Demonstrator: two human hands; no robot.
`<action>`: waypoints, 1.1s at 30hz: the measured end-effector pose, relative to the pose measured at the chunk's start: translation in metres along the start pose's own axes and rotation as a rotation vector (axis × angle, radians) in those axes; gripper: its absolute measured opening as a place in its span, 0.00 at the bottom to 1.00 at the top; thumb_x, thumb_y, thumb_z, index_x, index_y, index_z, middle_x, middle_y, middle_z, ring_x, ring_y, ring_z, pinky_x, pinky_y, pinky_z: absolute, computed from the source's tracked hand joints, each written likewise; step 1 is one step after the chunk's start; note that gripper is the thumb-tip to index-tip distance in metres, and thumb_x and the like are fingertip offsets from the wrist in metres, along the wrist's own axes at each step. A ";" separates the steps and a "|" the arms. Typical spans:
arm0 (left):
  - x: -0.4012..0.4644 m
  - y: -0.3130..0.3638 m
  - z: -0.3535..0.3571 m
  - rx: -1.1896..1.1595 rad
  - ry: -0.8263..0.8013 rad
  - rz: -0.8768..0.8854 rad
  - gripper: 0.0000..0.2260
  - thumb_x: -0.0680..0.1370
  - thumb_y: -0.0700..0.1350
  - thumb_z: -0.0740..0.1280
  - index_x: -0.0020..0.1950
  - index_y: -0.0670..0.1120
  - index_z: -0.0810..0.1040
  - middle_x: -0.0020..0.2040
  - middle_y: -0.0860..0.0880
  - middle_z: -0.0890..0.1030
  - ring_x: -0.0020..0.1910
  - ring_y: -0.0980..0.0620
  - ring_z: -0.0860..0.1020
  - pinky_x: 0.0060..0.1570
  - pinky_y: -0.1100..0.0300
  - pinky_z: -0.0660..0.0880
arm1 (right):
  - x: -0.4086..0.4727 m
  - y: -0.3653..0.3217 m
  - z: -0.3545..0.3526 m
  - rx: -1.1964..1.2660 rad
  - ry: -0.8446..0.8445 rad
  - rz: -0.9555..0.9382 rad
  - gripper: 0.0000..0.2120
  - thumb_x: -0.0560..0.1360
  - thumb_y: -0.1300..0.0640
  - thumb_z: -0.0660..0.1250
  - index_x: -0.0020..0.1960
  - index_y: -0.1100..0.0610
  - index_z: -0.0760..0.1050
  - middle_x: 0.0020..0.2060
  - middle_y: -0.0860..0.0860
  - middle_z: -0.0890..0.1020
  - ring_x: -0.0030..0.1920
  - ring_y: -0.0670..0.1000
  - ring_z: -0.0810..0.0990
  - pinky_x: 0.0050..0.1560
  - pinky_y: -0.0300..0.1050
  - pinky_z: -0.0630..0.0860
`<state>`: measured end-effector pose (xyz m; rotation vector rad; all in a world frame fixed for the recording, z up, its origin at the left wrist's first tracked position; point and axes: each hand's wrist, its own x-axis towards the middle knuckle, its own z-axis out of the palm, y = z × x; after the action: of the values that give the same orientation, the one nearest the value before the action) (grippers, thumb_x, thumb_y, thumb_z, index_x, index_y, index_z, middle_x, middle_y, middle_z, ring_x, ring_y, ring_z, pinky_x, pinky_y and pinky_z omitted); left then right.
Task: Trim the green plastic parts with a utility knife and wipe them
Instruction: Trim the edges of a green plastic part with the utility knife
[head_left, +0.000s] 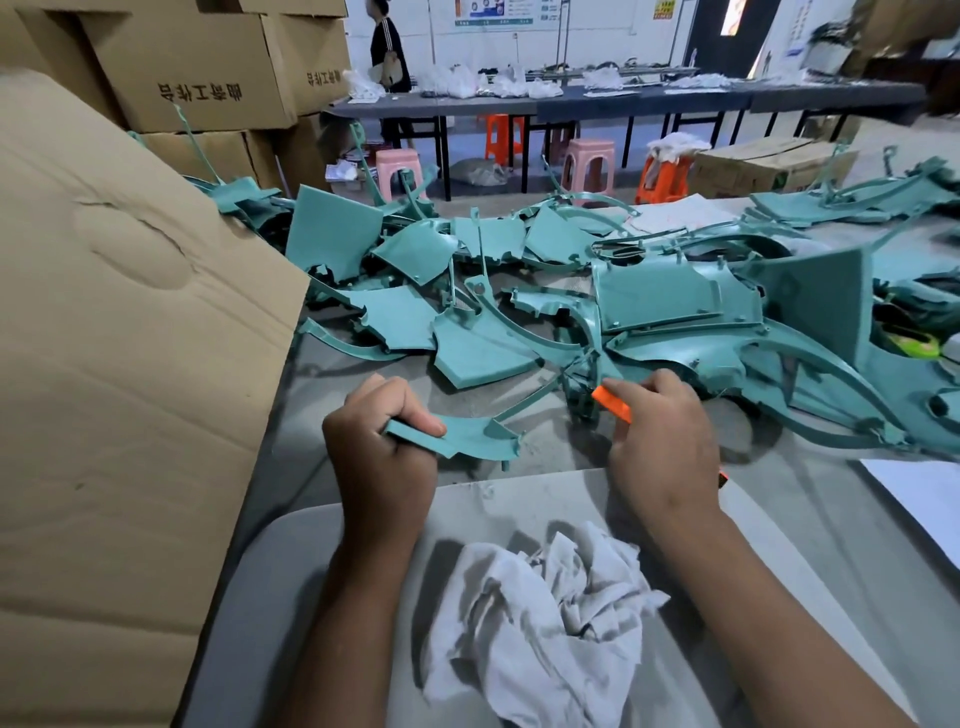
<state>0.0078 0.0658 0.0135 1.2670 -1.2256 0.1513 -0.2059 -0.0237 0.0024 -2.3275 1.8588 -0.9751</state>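
A small curved green plastic part (457, 439) is being gripped at its near end by the left hand (382, 457), the fingers curled round it and the thumb pressed flat along its top face; it is being held just above the grey, dust-marked table surface (337, 379). An orange utility knife (613, 404) is being clasped in the right hand (662, 441), fingers wrapped tightly round the handle, with the orange tip being pointed towards the part (the blade itself cannot be made out). The two hands are being kept apart, the knife not touching the part.

Beyond the hands, a sprawling heap of green plastic panels and curved strips (649, 306) is being borne by the same table. Nearer the viewer, a crumpled white cloth (545, 623) is lying on a pale grey rounded board (291, 571). A large brown cardboard flap (119, 364) is leaning in from the left, with stacked printed cardboard boxes (192, 67) behind it.

Farther back, pink plastic stools (589, 161) and orange plastic stools (501, 136) are standing under a long dark table (571, 101) strewn with white bags, where a person in dark clothing (387, 47) is standing.
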 end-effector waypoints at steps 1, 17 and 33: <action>-0.001 -0.001 0.001 -0.005 -0.011 -0.018 0.16 0.63 0.21 0.61 0.28 0.42 0.73 0.28 0.46 0.75 0.30 0.42 0.74 0.31 0.45 0.69 | -0.001 -0.002 0.000 -0.026 -0.021 0.033 0.23 0.74 0.70 0.67 0.65 0.52 0.82 0.44 0.52 0.72 0.48 0.57 0.73 0.40 0.50 0.72; 0.001 -0.014 -0.004 -0.058 -0.077 -0.059 0.17 0.64 0.25 0.60 0.29 0.48 0.73 0.29 0.49 0.77 0.32 0.47 0.76 0.31 0.52 0.71 | 0.004 -0.001 -0.006 0.051 -0.026 -0.141 0.12 0.79 0.59 0.69 0.61 0.53 0.84 0.39 0.49 0.70 0.37 0.52 0.71 0.34 0.44 0.64; 0.004 -0.004 -0.001 0.071 -0.189 0.153 0.18 0.60 0.20 0.63 0.28 0.43 0.72 0.29 0.49 0.75 0.32 0.45 0.72 0.32 0.48 0.68 | 0.006 -0.006 -0.008 -0.103 -0.101 -0.048 0.12 0.79 0.58 0.65 0.59 0.52 0.83 0.39 0.49 0.71 0.39 0.53 0.72 0.39 0.48 0.71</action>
<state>0.0126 0.0635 0.0143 1.2699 -1.4927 0.1906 -0.2039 -0.0241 0.0139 -2.4395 1.8657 -0.7672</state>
